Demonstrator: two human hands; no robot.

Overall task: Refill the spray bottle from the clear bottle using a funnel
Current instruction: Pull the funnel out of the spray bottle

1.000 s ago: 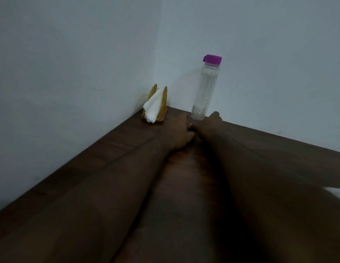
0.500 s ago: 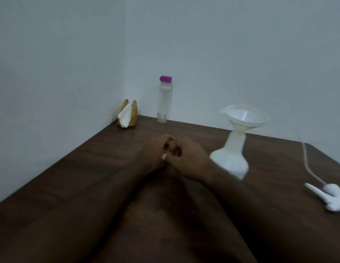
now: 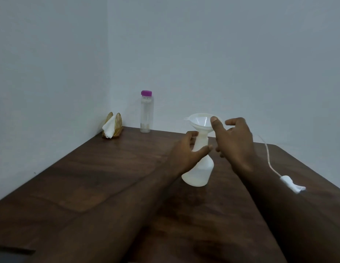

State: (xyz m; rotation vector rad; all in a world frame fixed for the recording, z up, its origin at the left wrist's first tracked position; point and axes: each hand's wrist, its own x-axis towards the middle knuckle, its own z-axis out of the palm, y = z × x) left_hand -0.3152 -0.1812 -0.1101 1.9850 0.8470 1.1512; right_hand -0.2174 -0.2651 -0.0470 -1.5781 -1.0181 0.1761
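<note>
The white spray bottle [image 3: 198, 171] stands uncapped on the dark wooden table [image 3: 108, 177], with a white funnel [image 3: 200, 121] seated in its neck. My left hand [image 3: 184, 150] is at the bottle's neck, thumb on the left side and fairly straight fingers crossing in front; I cannot tell if it grips. My right hand [image 3: 234, 137] hovers spread beside the funnel, its thumb in front of the funnel's rim, holding nothing. The clear bottle [image 3: 146, 114] with a purple cap stands capped at the back near the wall corner.
The spray head [image 3: 292, 185] with its thin tube lies on the table at the right. A golden napkin holder [image 3: 112, 128] with white napkins sits in the back corner. Walls close the table at the left and back. A dark object [image 3: 11, 255] shows at the bottom left.
My hands were clasped together on the table; they have parted and moved right to the spray bottle and funnel. The view has shifted right.
</note>
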